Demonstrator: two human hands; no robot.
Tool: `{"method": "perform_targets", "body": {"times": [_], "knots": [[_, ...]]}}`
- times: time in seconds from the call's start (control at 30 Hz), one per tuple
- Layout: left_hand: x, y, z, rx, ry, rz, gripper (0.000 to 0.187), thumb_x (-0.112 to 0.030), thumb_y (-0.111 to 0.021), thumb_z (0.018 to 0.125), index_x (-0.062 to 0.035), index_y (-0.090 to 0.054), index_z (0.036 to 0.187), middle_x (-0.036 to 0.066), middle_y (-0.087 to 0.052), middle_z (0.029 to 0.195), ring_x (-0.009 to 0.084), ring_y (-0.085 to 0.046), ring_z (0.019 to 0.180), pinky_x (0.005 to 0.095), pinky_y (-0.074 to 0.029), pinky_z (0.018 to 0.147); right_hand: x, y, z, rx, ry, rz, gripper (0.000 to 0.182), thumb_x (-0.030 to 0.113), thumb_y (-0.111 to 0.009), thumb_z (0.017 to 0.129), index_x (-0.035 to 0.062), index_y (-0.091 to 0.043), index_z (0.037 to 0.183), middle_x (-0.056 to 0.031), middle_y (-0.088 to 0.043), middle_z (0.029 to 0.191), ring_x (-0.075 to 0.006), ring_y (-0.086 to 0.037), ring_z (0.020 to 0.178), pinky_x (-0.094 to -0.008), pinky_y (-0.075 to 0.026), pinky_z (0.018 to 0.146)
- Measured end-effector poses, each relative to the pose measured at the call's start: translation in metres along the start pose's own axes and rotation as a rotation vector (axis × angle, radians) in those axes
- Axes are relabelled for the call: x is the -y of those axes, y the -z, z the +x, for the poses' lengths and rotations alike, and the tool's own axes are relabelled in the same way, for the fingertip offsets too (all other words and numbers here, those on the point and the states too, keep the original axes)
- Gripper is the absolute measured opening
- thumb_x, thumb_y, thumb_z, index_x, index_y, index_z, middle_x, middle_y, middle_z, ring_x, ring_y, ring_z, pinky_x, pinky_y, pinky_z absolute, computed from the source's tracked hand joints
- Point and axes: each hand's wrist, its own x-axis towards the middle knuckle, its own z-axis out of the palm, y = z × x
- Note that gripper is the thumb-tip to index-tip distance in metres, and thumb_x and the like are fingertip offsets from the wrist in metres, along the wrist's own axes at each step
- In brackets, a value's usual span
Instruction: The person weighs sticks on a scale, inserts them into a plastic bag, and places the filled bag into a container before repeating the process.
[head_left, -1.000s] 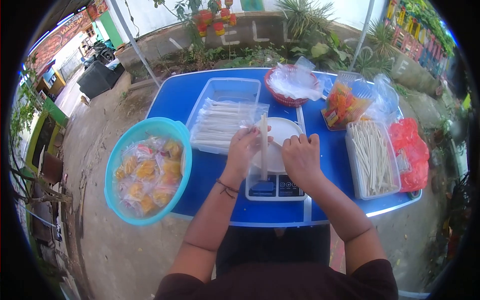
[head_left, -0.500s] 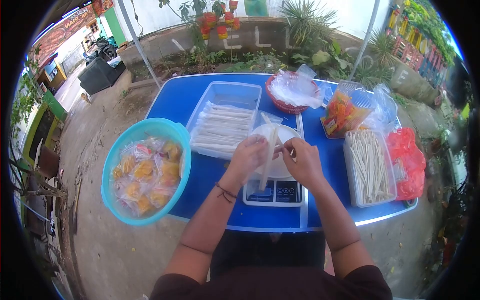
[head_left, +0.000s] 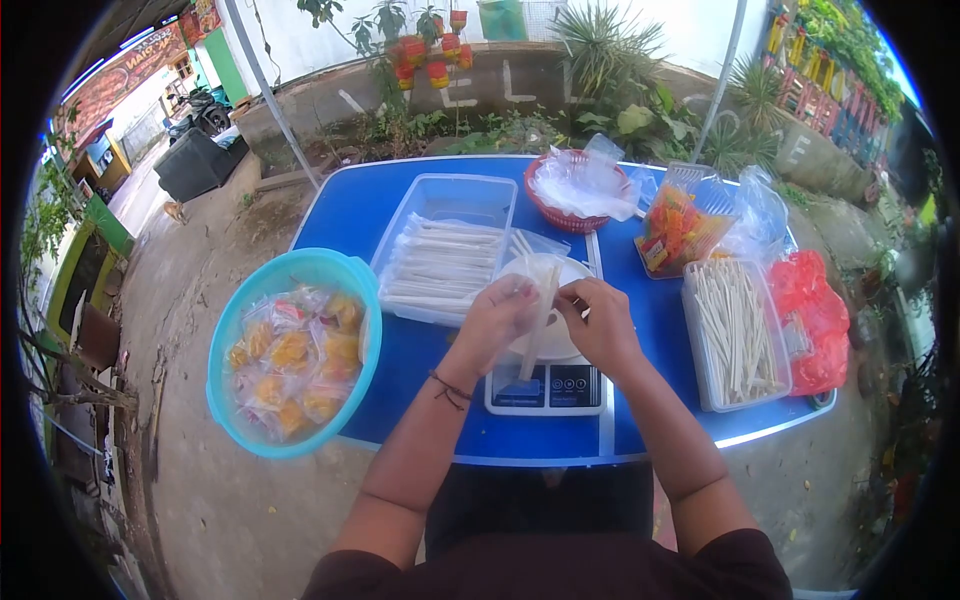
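Note:
A narrow clear plastic bag with pale sticks in it (head_left: 544, 308) stands tilted between my hands. My left hand (head_left: 503, 318) is closed around its left side. Close to the bag's upper right, my right hand (head_left: 602, 322) has its fingers pinched together; whether they grip the bag's edge is hidden. Beneath both hands is a kitchen scale (head_left: 549, 391) with a round white plate (head_left: 574, 345) on top. More pale sticks (head_left: 521, 243) show just behind the bag. A clear tub (head_left: 467, 187) of bagged sticks lies beyond my left hand.
On the blue table (head_left: 500, 440), a tub of loose pale sticks (head_left: 738, 330) and a red plastic bag (head_left: 815, 325) are at right. A red basket (head_left: 560, 217) holds clear bags. An orange packet (head_left: 680, 232) stands behind. A turquoise basin (head_left: 222, 380) of bagged yellow food is left.
The camera view has shifted slightly. Both hands stay over the scale with the bag of sticks, and my right fingers have moved a little along its upper part.

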Motion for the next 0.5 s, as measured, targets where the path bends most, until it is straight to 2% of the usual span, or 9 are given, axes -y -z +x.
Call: {"method": "perform_targets", "body": {"times": [0.1,0.13,0.23,0.33,0.37,0.5], "knots": [[0.002,0.000,0.000,-0.029,-0.002,0.109,0.018,-0.013,-0.053,0.097,-0.0005,-0.055,0.111,0.014,-0.062,0.117,0.0259,-0.064,0.107,0.0430,-0.049,0.099,0.000,0.002,0.001,-0.007,0.012,0.031,0.009,-0.002,-0.063,0.082,-0.0048,-0.062,0.090,-0.0186,-0.063,0.082,-0.0332,-0.064,0.072,-0.0379,-0.050,0.063],[0.000,-0.003,-0.001,-0.023,0.000,0.103,0.018,-0.013,-0.053,0.098,-0.0003,-0.055,0.110,0.015,-0.062,0.117,0.0263,-0.065,0.106,0.0420,-0.050,0.097,-0.001,0.003,0.002,-0.017,0.023,0.037,0.009,-0.003,-0.063,0.082,-0.0053,-0.061,0.090,-0.0188,-0.063,0.082,-0.0333,-0.064,0.072,-0.0376,-0.050,0.062],[-0.006,-0.011,-0.005,-0.002,-0.008,0.121,0.017,-0.015,-0.054,0.098,0.0000,-0.055,0.106,0.018,-0.064,0.115,0.0274,-0.066,0.103,0.0391,-0.053,0.092,-0.005,0.014,0.012,-0.084,0.014,-0.023,0.008,0.000,-0.062,0.086,-0.0044,-0.057,0.090,-0.0144,-0.062,0.080,-0.0249,-0.064,0.068,-0.0339,-0.050,0.061],[-0.004,-0.011,-0.004,0.029,-0.050,0.220,0.017,-0.017,-0.055,0.098,-0.0002,-0.055,0.103,0.021,-0.067,0.109,0.0279,-0.068,0.099,0.0361,-0.056,0.087,-0.009,0.028,0.027,-0.168,-0.115,0.255,0.005,0.003,-0.058,0.092,-0.0014,-0.056,0.092,-0.0079,-0.060,0.078,-0.0143,-0.060,0.067,-0.0292,-0.049,0.059],[-0.003,-0.012,-0.004,0.035,-0.064,0.264,0.017,-0.017,-0.056,0.097,-0.0005,-0.055,0.102,0.022,-0.067,0.107,0.0277,-0.069,0.098,0.0353,-0.056,0.086,-0.005,0.034,0.032,-0.187,-0.095,0.347,0.007,0.006,-0.053,0.097,0.0002,-0.055,0.095,-0.0033,-0.058,0.079,-0.0075,-0.055,0.068,-0.0255,-0.048,0.060],[0.000,-0.013,-0.006,0.045,-0.092,0.382,0.018,-0.017,-0.058,0.096,-0.0006,-0.056,0.102,0.022,-0.069,0.102,0.0275,-0.070,0.094,0.0337,-0.056,0.083,0.007,0.040,0.044,-0.291,-0.014,0.766,0.008,0.007,-0.053,0.098,-0.0007,-0.055,0.099,-0.0030,-0.058,0.081,-0.0068,-0.052,0.068,-0.0233,-0.047,0.064]]}}
